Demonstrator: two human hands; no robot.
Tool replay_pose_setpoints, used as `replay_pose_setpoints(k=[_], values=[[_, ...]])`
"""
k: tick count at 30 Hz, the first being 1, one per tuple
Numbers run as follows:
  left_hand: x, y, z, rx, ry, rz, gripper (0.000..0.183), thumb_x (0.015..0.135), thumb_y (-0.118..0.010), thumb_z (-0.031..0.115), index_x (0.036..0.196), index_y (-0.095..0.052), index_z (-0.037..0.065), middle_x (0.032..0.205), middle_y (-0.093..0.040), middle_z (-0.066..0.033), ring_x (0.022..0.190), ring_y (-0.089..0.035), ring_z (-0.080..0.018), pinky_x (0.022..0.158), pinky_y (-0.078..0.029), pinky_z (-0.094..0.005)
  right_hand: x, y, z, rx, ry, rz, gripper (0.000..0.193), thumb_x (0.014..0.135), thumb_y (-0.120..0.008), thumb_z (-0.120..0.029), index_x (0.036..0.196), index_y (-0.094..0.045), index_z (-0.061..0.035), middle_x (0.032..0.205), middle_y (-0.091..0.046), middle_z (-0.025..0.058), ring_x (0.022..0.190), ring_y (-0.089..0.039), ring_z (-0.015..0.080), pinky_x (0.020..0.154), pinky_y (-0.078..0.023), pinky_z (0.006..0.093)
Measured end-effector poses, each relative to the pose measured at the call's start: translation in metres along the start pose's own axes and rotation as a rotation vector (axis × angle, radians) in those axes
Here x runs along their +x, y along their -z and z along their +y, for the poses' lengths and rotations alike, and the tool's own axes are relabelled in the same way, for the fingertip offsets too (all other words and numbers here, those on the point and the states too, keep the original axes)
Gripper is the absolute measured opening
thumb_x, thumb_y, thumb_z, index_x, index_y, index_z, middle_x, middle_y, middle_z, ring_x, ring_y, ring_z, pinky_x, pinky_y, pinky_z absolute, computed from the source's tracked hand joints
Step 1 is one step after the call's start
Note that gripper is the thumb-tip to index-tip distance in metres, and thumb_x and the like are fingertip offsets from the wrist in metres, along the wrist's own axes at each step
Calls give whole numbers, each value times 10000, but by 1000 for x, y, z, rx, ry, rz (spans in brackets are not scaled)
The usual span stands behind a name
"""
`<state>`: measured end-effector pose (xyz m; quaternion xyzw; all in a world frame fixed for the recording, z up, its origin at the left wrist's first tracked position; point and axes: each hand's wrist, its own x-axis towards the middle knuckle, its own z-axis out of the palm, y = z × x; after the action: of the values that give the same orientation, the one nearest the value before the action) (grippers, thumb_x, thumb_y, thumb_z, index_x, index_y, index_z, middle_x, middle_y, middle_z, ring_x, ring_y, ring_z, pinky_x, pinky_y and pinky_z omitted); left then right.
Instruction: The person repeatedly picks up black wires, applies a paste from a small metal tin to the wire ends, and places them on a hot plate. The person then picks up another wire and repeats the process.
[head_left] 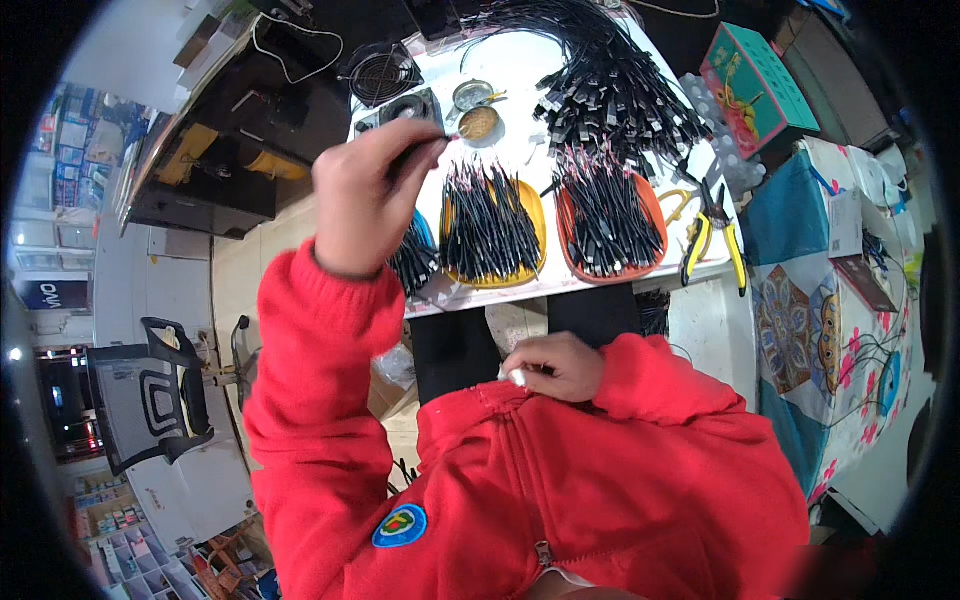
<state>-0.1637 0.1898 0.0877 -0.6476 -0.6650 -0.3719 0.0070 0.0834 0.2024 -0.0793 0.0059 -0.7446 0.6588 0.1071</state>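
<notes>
My left hand (370,195) is raised over the near left part of the white table (500,297), fingers pinched on a thin black cable. The cable's pinkish wire tip is at a small round tin (480,125) of brownish material; whether it touches is hard to tell. Below lie bundles of short black cables in a yellow tray (542,235), an orange-red tray (652,260) and a partly hidden blue tray (424,229). My right hand (562,366) rests low by my red jacket's hem, fingers curled. Something white shows at its fingertips; I cannot make out what it is.
A heap of black cables with connectors (610,100) covers the table's far right. Yellow-handled pliers (712,240) lie at the right edge. A second tin (473,95) and a black fan (382,75) stand farther back. A green box (755,90) is beyond the right edge.
</notes>
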Motion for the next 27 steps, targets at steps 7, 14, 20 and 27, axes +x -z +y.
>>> replay_pose_setpoints(k=[7, 14, 20, 27], values=[[53, -74, -108, 318, -51, -372, 99, 823, -627, 67, 903, -644, 11, 775, -638, -187, 720, -637, -351, 641, -502, -390, 13, -30, 94, 46, -63, -78, 183, 865, -566, -170, 972, -623, -32, 861, -653, 138, 827, -650, 289, 742, -504, 377], [64, -109, -154, 392, -12, -501, 99, 826, -609, 104, 867, -640, 19, 777, -635, -194, 757, -626, -378, 676, -498, -427, 18, -23, 108, 58, -252, -303, 190, 910, -557, -188, 1040, -602, -57, 907, -661, 127, 838, -657, 260, 729, -510, 357], [70, -116, -160, 439, 9, -542, 93, 816, -609, 99, 864, -647, 28, 744, -632, -200, 734, -628, -388, 668, -501, -444, 15, -29, 113, 134, -217, -166, 161, 872, -589, -203, 947, -607, -62, 864, -658, 160, 818, -653, 323, 708, -502, 413], [75, -118, -156, 485, 53, -615, 95, 755, -579, 58, 808, -652, 29, 773, -649, -222, 775, -651, -385, 696, -522, -458, 15, -25, 110, 103, -254, -217, 177, 894, -580, -221, 992, -607, -77, 846, -657, 128, 787, -652, 286, 693, -499, 386]])
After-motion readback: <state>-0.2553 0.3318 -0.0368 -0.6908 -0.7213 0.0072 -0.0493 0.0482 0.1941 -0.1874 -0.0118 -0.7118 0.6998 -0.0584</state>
